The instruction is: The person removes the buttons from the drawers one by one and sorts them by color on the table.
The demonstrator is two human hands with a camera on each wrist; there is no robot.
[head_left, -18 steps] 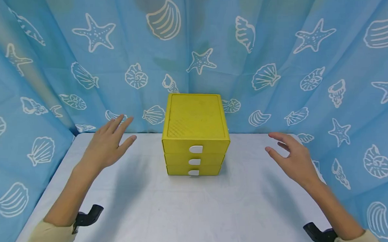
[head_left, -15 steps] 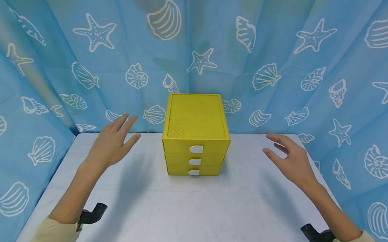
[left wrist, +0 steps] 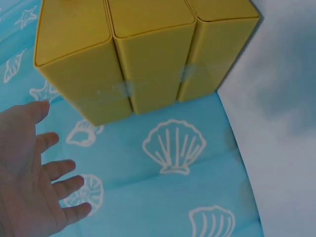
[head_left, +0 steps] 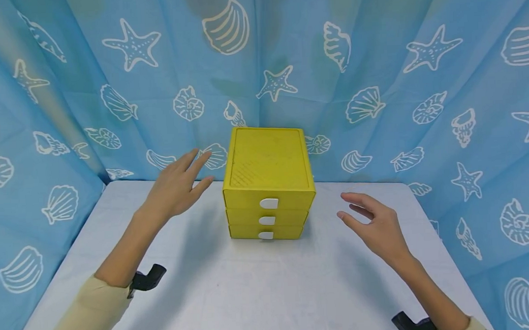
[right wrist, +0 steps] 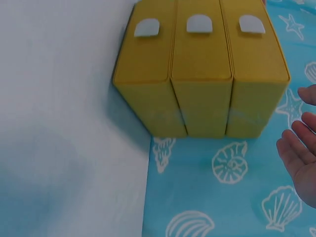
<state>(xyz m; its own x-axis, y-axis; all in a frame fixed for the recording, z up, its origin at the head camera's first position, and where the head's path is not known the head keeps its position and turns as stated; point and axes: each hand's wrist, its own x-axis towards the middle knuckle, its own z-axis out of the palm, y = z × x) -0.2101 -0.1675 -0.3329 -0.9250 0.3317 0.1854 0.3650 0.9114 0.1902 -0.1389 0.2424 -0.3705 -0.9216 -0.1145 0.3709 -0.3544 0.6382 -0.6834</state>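
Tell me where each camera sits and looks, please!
Head: on the head, facing forward and down at the yellow, boxy, plastic-looking drawer cabinet; left hand, right hand, forearms show.
Left wrist: on that wrist, facing the cabinet's left side; left hand shows.
Right wrist: on that wrist, facing its front and right side; right hand partly shows.
Head and right wrist share white rounded handles.

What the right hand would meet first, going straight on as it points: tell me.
Likely the yellow drawer box, on the side facing the right hand; the height is unclear, so it might pass over.
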